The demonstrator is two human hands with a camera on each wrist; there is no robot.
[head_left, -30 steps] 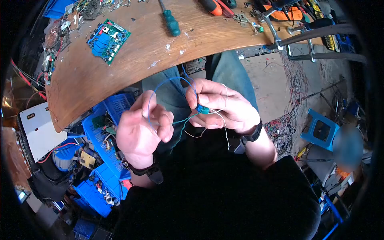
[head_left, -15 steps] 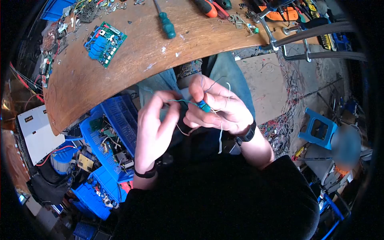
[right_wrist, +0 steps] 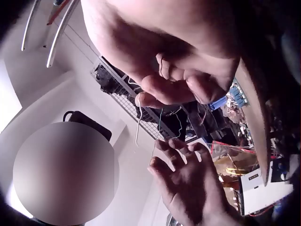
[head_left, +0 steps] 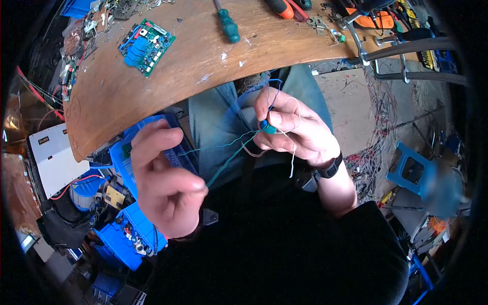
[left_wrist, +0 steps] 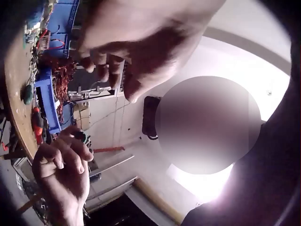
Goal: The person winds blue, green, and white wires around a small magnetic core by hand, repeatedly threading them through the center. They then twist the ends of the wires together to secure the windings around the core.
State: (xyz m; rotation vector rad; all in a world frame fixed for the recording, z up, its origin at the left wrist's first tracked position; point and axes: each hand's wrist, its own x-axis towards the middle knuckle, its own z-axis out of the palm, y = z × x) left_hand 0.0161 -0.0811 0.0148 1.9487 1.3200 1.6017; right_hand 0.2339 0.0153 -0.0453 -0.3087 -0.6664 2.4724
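Note:
In the head view my right hand (head_left: 300, 127) pinches a small coil (head_left: 269, 128) wound with blue and green wire between thumb and fingers. A blue wire (head_left: 274, 80) loops above these fingers, and white wire (head_left: 292, 165) hangs below. Two green strands run left from the coil; the straighter green wire (head_left: 223, 166) reaches the thumb tip of my left hand (head_left: 165, 183). Left thumb and index finger stand apart. In the right wrist view, too, the left fingers (right_wrist: 176, 148) are spread, with thin wire passing at their tips. The right fingers hide part of the coil.
A wooden table (head_left: 109, 109) curves ahead, carrying a circuit board (head_left: 147, 48), a green-handled screwdriver (head_left: 230, 28) and clamps (head_left: 358, 40). Blue crates (head_left: 122, 239) with parts stand at left below it. Tangled wires (head_left: 366, 117) and a blue stool (head_left: 406, 165) are at right.
My left hand moves in to the green wire beside the coil, then draws back left and toward my body, stretching the wire. The right hand keeps its grip on the coil.

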